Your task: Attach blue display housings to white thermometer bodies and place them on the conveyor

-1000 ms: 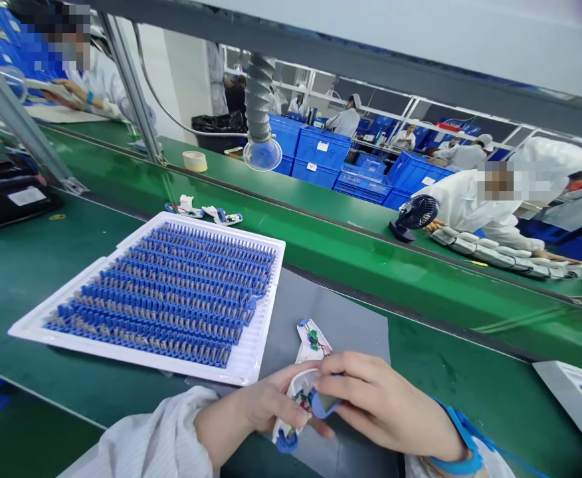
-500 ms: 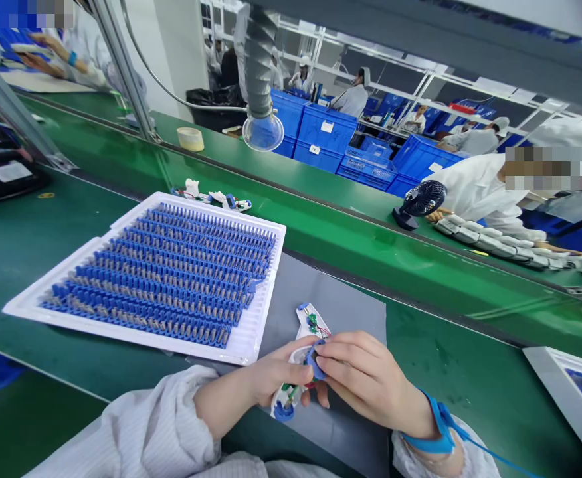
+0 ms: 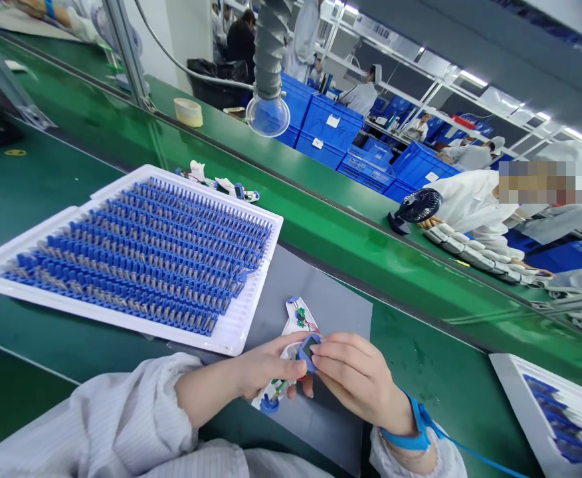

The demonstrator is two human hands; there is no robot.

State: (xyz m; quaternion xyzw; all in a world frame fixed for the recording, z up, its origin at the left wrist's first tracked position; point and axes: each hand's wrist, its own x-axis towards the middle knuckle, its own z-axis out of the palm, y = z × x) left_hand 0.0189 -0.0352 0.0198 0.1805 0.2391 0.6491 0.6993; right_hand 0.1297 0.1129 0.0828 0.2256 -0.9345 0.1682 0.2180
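My left hand (image 3: 261,368) grips a white plastic housing (image 3: 277,386) with wires and a blue end, held just above the grey mat (image 3: 331,312). My right hand (image 3: 358,378) pinches a small blue-framed part (image 3: 309,349) and presses it onto the top of that housing. A second white housing with a green circuit board (image 3: 298,315) lies on the mat just beyond my fingers. A blue wrist strap (image 3: 418,425) circles my right wrist.
A white tray of blue components (image 3: 136,255) sits to the left on the green bench. Another tray (image 3: 555,415) is at the lower right. Loose housings (image 3: 218,182) lie behind the tray. Across the conveyor (image 3: 351,245) are a small black fan (image 3: 415,209), blue crates and other workers.
The view has tilted and shifted left. My hands stay together on the housing, with the right fingers turning the blue part slightly on its top.
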